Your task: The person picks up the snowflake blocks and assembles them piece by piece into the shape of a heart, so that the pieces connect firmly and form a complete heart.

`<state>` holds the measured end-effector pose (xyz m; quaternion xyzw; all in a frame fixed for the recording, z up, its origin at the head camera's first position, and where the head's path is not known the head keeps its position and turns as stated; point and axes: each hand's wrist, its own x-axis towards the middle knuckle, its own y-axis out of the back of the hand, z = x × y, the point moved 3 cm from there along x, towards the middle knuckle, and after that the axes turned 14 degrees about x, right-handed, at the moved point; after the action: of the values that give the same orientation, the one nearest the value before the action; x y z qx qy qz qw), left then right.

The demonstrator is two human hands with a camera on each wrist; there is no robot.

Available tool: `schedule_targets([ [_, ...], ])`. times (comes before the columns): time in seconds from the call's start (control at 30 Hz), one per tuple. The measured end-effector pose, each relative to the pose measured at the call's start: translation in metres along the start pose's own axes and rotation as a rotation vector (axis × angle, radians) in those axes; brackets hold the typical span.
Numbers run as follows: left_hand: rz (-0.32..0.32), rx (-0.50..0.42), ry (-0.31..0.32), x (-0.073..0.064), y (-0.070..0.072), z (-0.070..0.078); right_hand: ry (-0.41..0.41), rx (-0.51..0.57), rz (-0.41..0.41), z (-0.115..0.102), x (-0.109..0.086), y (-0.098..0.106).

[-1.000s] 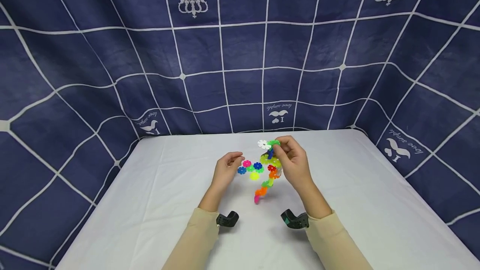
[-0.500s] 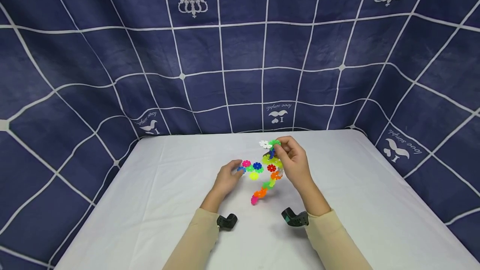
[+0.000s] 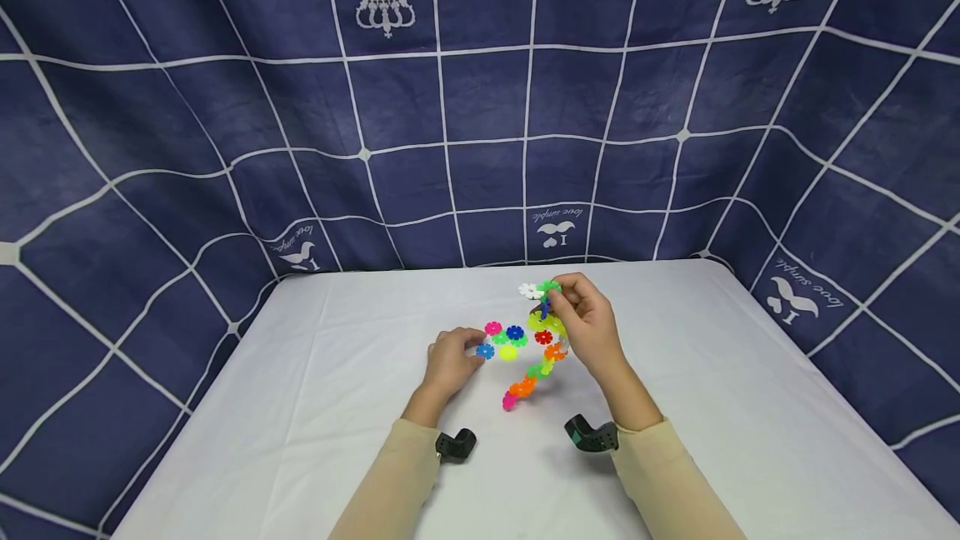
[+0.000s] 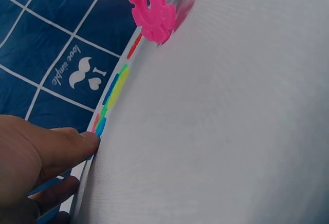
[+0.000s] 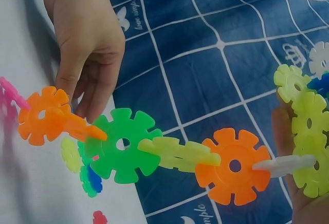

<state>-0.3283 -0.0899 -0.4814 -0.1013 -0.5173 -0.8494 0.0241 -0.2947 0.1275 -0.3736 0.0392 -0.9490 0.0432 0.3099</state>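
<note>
My right hand [image 3: 588,319] holds up a chain of interlocking snowflake discs [image 5: 123,144], pinching it near a green disc [image 3: 550,288]. A white disc [image 3: 529,291] sticks out to the left of that grip. Downward the chain runs through yellow-green, orange and green discs to a pink disc [image 4: 153,9] at its low end. My left hand [image 3: 450,363] is at the table, thumb and fingers around the edges of a loose blue disc [image 3: 485,351]. In the left wrist view the thumb tip meets this disc, seen edge-on.
Beside the left hand lie a pink loose disc [image 3: 492,328], a dark blue one [image 3: 514,332], a yellow one [image 3: 508,352], green ones and a red one [image 3: 543,337]. A white cloth covers the table [image 3: 322,407]; a navy checked curtain [image 3: 480,173] hangs behind it.
My left hand has moved down onto the blue disc, which has shifted slightly toward me. The right hand stays almost still, while the chain's low end has swung a little left.
</note>
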Motion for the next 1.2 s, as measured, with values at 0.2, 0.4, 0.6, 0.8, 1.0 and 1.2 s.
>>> schedule_targets([
  [0.2, 0.023, 0.056, -0.027, 0.0, -0.001, 0.001, 0.0, 0.002, -0.002, 0.002, 0.0, 0.001],
  [0.4, 0.025, 0.105, -0.037, 0.0, -0.005, 0.0, 0.017, -0.001, -0.014, 0.002, 0.0, 0.001],
  [0.6, 0.042, 0.044, -0.002, 0.0, -0.004, -0.001, -0.012, -0.01, -0.026, 0.001, -0.001, 0.001],
  [0.8, 0.032, -0.092, 0.033, 0.002, 0.0, -0.004, -0.076, -0.019, -0.063, -0.002, 0.0, 0.003],
  [1.0, -0.021, -0.372, 0.077, 0.008, 0.008, -0.004, -0.08, -0.067, -0.064, -0.003, 0.001, 0.007],
  [1.2, -0.007, -0.561, 0.015, 0.006, 0.031, 0.017, -0.064, -0.042, -0.104, -0.006, 0.001, 0.009],
])
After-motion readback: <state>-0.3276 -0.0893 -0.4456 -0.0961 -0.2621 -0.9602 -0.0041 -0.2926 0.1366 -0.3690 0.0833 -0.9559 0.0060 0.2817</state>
